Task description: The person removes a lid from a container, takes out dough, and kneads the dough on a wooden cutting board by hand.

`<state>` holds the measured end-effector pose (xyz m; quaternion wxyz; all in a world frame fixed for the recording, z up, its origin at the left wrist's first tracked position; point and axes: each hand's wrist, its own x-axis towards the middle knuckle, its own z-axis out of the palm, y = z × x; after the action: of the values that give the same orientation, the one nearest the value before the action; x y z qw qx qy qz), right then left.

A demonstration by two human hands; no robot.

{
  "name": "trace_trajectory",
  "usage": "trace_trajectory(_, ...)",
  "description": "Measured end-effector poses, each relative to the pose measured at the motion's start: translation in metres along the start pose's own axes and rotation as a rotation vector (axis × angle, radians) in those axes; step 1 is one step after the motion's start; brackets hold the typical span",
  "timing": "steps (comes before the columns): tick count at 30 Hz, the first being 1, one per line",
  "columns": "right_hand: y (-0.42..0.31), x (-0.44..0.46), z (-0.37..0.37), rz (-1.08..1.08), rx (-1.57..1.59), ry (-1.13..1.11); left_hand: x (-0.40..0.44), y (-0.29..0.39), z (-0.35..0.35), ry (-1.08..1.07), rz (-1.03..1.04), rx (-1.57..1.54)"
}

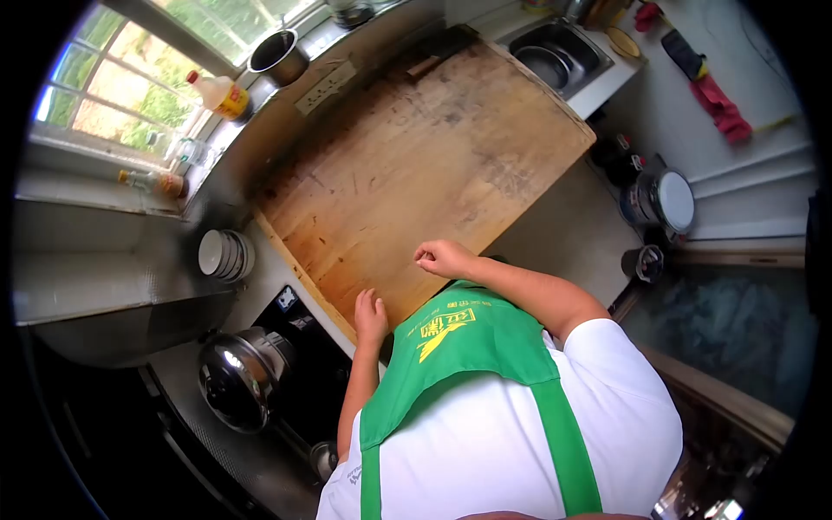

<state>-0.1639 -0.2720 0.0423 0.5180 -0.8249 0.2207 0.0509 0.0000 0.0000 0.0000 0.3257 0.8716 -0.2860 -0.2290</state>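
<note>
A large wooden board (407, 165) with dark stains lies over the counter in front of me. My left hand (371, 316) is at the board's near left edge, fingers stretched out and holding nothing. Over the near edge of the board is my right hand (442, 258), its fingers curled in; nothing shows in them. I cannot tell whether either hand touches the wood. Below the hands hangs a green apron (459, 347) with yellow print, worn over a white shirt.
On the left are a lidded steel pot (234, 381) and stacked white bowls (224, 256). A bottle with a red cap (221, 95) and a metal pot (277, 57) stand on the windowsill. At the back right is a sink (555, 56); red gloves (719, 108) hang on the right wall.
</note>
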Motion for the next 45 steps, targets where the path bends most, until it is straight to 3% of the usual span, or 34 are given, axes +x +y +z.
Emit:
trace_trajectory(2, -0.008, -0.002, -0.021, 0.164, 0.375, 0.121, 0.031, 0.003, -0.003, -0.084, 0.014, -0.111)
trace_trajectory(3, 0.021, -0.093, -0.038, 0.315, 0.323, 0.151, -0.017, 0.017, 0.067, -0.246, -0.098, -0.402)
trace_trajectory(5, 0.014, -0.099, -0.047, 0.298, 0.531, 0.337, 0.016, 0.054, 0.037, -0.262, -0.136, -0.514)
trace_trajectory(11, 0.025, -0.155, -0.072, 0.224, 0.754, 0.669, 0.078, 0.125, 0.056, -0.317, -0.005, -0.474)
trace_trajectory(15, 0.061, -0.199, -0.062, 0.35, 0.865, 0.812, 0.059, 0.192, 0.077, -0.521, 0.031, -0.535)
trace_trajectory(17, 0.066, -0.233, -0.066, 0.535, 0.824, 0.741, 0.043, 0.206, 0.094, -0.561, -0.04, -0.532)
trace_trajectory(19, 0.092, -0.255, -0.067, 0.505, 0.9, 0.77, 0.038, 0.21, 0.115, -0.626, -0.03, -0.487)
trace_trajectory(21, 0.116, -0.272, -0.082, 0.468, 0.916, 0.772, 0.041, 0.213, 0.135, -0.683, -0.248, -0.451)
trace_trajectory(22, 0.127, -0.295, -0.09, 0.459, 0.942, 0.779, 0.028, 0.209, 0.146, -0.706, -0.248, -0.435)
trace_trajectory(27, 0.202, -0.342, -0.147, 0.344, 1.018, 0.942, 0.026, 0.263, 0.204, -0.603, -0.384, -0.326)
trace_trajectory(31, 0.267, -0.396, -0.191, 0.338, 1.007, 1.002, 0.034, 0.327, 0.298, -0.659, -0.331, -0.494)
trace_trajectory(34, 0.303, -0.445, -0.215, 0.41, 1.029, 1.043, 0.027, 0.391, 0.384, -0.661, -0.424, -0.538)
trace_trajectory(36, 0.331, -0.469, -0.233, 0.416, 1.057, 1.051, 0.026, 0.436, 0.428, -0.867, -0.358, -0.536)
trace_trajectory(37, 0.345, -0.478, -0.238, 0.418, 1.092, 1.122, 0.021, 0.46, 0.448, -0.867, -0.366, -0.532)
trace_trajectory(40, 0.393, -0.507, -0.27, 0.405, 1.134, 1.268, 0.02, 0.526, 0.519, -0.94, -0.204, -0.34)
trace_trajectory(45, 0.47, -0.56, -0.327, 0.478, 1.087, 1.496, 0.048, 0.588, 0.66, -1.058, -0.291, -0.215)
